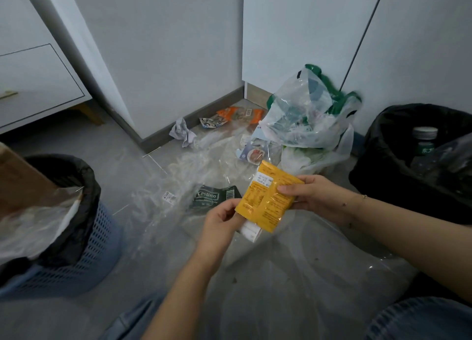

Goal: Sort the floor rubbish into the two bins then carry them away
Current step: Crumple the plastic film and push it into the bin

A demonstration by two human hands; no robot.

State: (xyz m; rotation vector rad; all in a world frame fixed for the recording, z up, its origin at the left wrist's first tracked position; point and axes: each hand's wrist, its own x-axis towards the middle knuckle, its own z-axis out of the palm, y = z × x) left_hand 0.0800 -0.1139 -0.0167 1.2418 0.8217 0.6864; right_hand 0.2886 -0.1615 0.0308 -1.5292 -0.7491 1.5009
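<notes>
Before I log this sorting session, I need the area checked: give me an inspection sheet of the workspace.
Surface: grey floor, clear plastic film spread across it.
Job's things: yellow packet held in the air; blue bin with black liner holds cardboard; black bin holds a bottle.
Clutter: crumpled paper, orange wrappers, dark green wrapper, clear bag of rubbish.
Grippers: left hand and right hand both pinch the packet.
Cables: nothing seen.
Surroundings: white cabinets, a drawer unit.
</notes>
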